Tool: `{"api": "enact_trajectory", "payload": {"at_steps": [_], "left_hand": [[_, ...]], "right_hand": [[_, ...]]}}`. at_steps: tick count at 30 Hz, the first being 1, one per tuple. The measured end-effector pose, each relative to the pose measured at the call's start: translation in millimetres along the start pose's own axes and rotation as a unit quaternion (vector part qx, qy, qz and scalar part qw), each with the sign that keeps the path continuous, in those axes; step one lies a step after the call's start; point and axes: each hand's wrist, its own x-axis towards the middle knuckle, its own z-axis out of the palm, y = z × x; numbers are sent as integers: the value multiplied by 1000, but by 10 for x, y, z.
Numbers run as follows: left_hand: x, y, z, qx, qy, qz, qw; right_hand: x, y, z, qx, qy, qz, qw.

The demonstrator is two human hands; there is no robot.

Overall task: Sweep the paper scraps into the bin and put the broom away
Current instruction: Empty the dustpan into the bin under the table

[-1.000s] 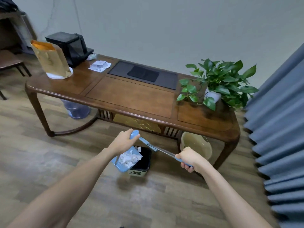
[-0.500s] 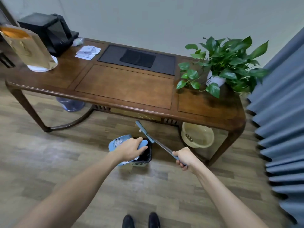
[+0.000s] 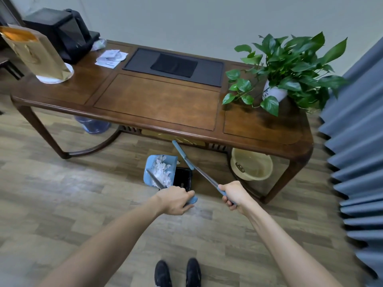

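A blue dustpan (image 3: 152,165) full of white paper scraps (image 3: 162,172) is tilted up against the left side of a small black bin (image 3: 182,179) on the floor in front of the table. My left hand (image 3: 176,199) grips the blue end of the dustpan's handle. My right hand (image 3: 235,194) grips the blue end of the broom handle (image 3: 204,176); its metal shaft runs up and left over the bin to a blue section under the table edge. The broom's head is hidden.
A long wooden table (image 3: 157,104) stands just beyond the bin, with a potted plant (image 3: 290,67), a paper bag (image 3: 35,52) and a black machine (image 3: 60,32) on it. A yellow basin (image 3: 251,166) lies under its right end. Grey curtain (image 3: 356,131) hangs at right. My shoes (image 3: 178,273) are below.
My view has tipped down and drawn closer to the table. The dustpan has swung from in front of the bin to its left side, and my left hand has slid back along its handle.
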Motion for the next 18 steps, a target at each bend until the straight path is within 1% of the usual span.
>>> {"api": "enact_trajectory", "payload": {"at_steps": [4, 6, 12, 14, 18], "left_hand": [[20, 80, 227, 57, -44, 25, 997], [35, 98, 279, 69, -60, 29, 995], [33, 212, 384, 55, -87, 21, 995], [1, 304, 472, 56, -97, 17, 994], [-64, 409, 661, 60, -115, 17, 991]], "right_hand": [[33, 67, -23, 5, -3, -16, 1000], [58, 111, -2, 11, -7, -29, 999], [157, 111, 145, 5, -27, -77, 997], [196, 81, 230, 28, -33, -72, 996], [300, 66, 431, 122, -58, -30, 990]]}}
